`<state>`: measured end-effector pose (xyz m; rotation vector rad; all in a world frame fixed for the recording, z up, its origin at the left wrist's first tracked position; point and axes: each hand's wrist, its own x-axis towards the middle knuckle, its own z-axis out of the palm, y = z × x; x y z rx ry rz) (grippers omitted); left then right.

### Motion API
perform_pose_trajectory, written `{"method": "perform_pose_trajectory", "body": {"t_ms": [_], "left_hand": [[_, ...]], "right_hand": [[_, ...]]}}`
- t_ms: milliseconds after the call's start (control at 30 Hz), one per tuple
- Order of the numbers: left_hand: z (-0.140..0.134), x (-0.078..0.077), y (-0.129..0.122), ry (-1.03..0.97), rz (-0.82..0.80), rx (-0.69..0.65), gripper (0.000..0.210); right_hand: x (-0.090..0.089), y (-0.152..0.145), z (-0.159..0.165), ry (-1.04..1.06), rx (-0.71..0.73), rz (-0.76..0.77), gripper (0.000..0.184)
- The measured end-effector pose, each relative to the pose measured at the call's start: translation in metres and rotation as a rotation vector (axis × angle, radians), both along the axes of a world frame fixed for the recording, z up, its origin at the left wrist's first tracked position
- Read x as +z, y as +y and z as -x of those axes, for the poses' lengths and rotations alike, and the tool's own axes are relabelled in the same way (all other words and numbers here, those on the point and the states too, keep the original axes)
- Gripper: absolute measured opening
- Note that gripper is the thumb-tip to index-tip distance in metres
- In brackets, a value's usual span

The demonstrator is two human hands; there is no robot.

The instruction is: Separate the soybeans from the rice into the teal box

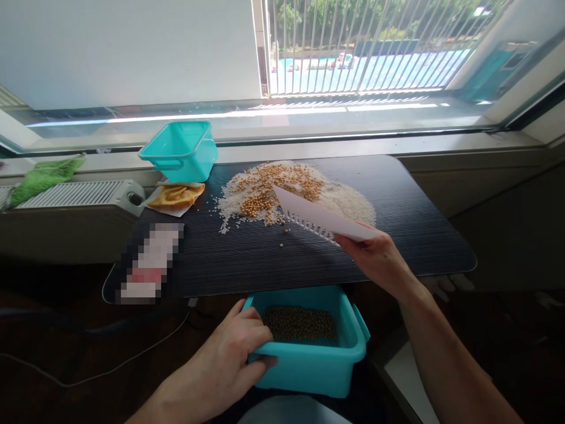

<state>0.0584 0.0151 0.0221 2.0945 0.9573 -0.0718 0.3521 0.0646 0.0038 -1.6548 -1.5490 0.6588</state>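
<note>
My right hand (382, 259) pinches a stiff white sheet with a row of holes (320, 219) by its near right end. The sheet tilts over the table, and its far tip overlaps the pile of yellow beans (260, 191) in my view; whether it touches them I cannot tell. Those beans lie on and among spread white rice (353, 203). With fingers over the rim, my left hand (238, 347) grips the left side of a turquoise bin (309, 356). Small dark greenish-brown beans (302, 323) cover the bin's bottom. The bin sits below the table's near edge, close to my body.
On the dark table (212, 265), a second turquoise bin (188, 168) stands at the back left. In front of it are a folded yellow cloth-like item (176, 197) and a blurred-out object (152, 265). A radiator (88, 194) with a green cloth (46, 176) is farther left.
</note>
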Motion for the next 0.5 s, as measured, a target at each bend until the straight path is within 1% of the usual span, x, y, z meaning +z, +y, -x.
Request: {"method": "perform_pose_trajectory", "body": {"t_ms": [133,233,367,500], "left_hand": [[0.006,0.003,0.001,0.015,-0.014,0.007,0.016],[0.013,0.004,0.002,0.034,-0.016,0.039,0.016],[0.024,0.005,0.003,0.063,0.002,0.069,0.016],[0.030,0.008,0.003,0.073,0.014,0.089,0.017]], "right_hand": [[-0.002,0.003,0.002,-0.011,0.017,0.025,0.027],[-0.002,0.003,0.005,0.030,0.069,0.062,0.026],[-0.003,0.003,0.015,0.086,0.173,0.117,0.025],[-0.002,0.005,0.026,0.106,0.337,0.181,0.025]]}}
